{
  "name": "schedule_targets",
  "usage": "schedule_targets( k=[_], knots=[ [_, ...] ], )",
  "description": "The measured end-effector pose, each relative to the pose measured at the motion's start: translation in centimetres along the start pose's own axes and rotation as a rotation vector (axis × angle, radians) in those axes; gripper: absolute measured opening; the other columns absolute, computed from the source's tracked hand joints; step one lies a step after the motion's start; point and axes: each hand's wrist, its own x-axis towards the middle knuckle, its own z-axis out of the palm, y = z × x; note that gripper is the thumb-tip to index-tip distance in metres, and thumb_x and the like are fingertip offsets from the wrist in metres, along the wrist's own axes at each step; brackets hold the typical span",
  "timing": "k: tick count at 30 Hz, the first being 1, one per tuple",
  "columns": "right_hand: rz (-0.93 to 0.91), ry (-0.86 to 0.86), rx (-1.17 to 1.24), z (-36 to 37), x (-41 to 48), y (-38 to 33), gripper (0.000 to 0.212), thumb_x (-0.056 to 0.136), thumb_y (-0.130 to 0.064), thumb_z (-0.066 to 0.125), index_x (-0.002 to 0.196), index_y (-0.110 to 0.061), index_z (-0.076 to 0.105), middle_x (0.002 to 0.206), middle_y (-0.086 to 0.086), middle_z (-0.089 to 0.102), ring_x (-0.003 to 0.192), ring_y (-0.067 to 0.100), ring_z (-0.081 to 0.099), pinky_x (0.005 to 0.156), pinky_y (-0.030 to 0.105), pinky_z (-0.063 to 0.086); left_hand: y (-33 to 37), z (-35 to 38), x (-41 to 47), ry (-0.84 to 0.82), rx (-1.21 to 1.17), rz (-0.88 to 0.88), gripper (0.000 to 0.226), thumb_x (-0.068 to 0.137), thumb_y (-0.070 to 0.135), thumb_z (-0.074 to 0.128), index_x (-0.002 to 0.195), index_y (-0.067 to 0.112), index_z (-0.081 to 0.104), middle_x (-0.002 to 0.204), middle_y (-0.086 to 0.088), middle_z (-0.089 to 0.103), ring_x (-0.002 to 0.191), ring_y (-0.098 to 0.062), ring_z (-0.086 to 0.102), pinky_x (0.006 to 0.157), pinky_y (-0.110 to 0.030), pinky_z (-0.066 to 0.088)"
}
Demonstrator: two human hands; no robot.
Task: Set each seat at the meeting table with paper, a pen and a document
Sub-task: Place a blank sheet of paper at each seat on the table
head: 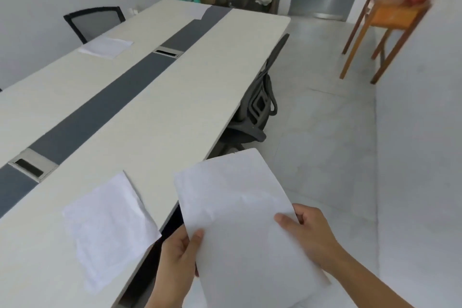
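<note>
Both hands hold a stack of white paper (240,210) just off the near right edge of the long meeting table (155,107). My left hand (178,255) grips its lower left edge, thumb on top. My right hand (306,235) pinches its right edge. A crumpled white sheet (107,227) lies on the table at the near seat. Another sheet (106,46) lies at the far left seat, and a third (198,10) at the far end. No pen is visible.
A dark strip with two metal cable boxes (32,164) runs down the table's middle. A black office chair (260,97) is tucked under the right side, another (96,21) stands at the far left. A wooden chair (385,22) with a red bag stands by the right wall.
</note>
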Motion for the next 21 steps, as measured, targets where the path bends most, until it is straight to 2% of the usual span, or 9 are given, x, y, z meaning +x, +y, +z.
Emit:
schedule_targets(
  k=[3,7,10,13,16,19,21],
  knots=[
    [0.019,0.091,0.0,-4.4,0.2,1.8,0.02,0.089,-0.018,0.068,0.077,-0.002,0.065,0.06,-0.001,0.065,0.053,0.012,0.059,0.051,0.022,0.044,1.5,4.0,1.7,-0.094,0.053,0.01,0.021,0.097,0.007,0.049,0.087,0.002,0.066,0.049,-0.011,0.055,0.035,-0.017,0.044,0.034,-0.022,0.033],
    [0.002,0.24,-0.01,-9.3,2.7,2.5,0.026,0.09,-0.018,0.067,0.071,-0.003,0.06,0.057,-0.002,0.06,0.049,0.01,0.051,0.049,0.02,0.039,2.8,7.2,5.7,-0.117,0.084,-0.023,0.016,0.098,0.006,0.047,0.096,0.002,0.062,0.066,-0.02,0.068,0.043,-0.026,0.056,0.036,-0.024,0.036],
    [0.006,0.314,0.005,-12.5,5.5,2.0,0.03,0.089,-0.019,0.068,0.07,0.0,0.056,0.059,0.014,0.054,0.053,0.016,0.048,0.053,0.027,0.037,3.5,8.8,9.5,-0.119,0.116,-0.054,0.013,0.097,0.008,0.05,0.098,0.006,0.062,0.069,-0.019,0.07,0.048,-0.026,0.06,0.038,-0.026,0.039],
    [0.034,0.362,-0.011,-15.8,9.3,1.5,0.035,0.089,-0.024,0.069,0.077,0.005,0.055,0.072,0.028,0.057,0.057,0.018,0.049,0.056,0.031,0.038,4.2,11.4,14.2,-0.143,0.145,-0.076,0.012,0.096,0.008,0.051,0.097,0.005,0.063,0.068,-0.017,0.071,0.048,-0.026,0.061,0.039,-0.027,0.041],
    [0.046,0.412,-0.024,-18.9,13.8,0.1,0.039,0.088,-0.026,0.07,0.077,0.008,0.053,0.065,0.024,0.054,0.055,0.018,0.048,0.055,0.03,0.036,5.6,14.5,19.6,-0.19,0.153,-0.089,0.012,0.095,0.007,0.052,0.098,0.003,0.062,0.069,-0.016,0.071,0.049,-0.026,0.061,0.039,-0.028,0.042],
    [0.052,0.456,-0.003,-21.5,18.2,-2.0,0.037,0.088,-0.022,0.07,0.071,0.006,0.051,0.058,0.011,0.052,0.053,0.018,0.046,0.053,0.028,0.035,8.2,17.3,24.8,-0.264,0.182,-0.105,0.011,0.095,0.007,0.053,0.099,0.004,0.063,0.072,-0.015,0.072,0.053,-0.025,0.063,0.04,-0.026,0.043],
    [0.05,0.475,0.007,-23.1,20.9,-4.0,0.036,0.088,-0.021,0.07,0.07,0.005,0.052,0.057,0.012,0.053,0.054,0.019,0.047,0.054,0.028,0.036,10.7,19.0,28.1,-0.307,0.191,-0.087,0.012,0.095,0.007,0.053,0.1,0.005,0.063,0.072,-0.013,0.072,0.055,-0.025,0.064,0.041,-0.027,0.042]
  ],
)
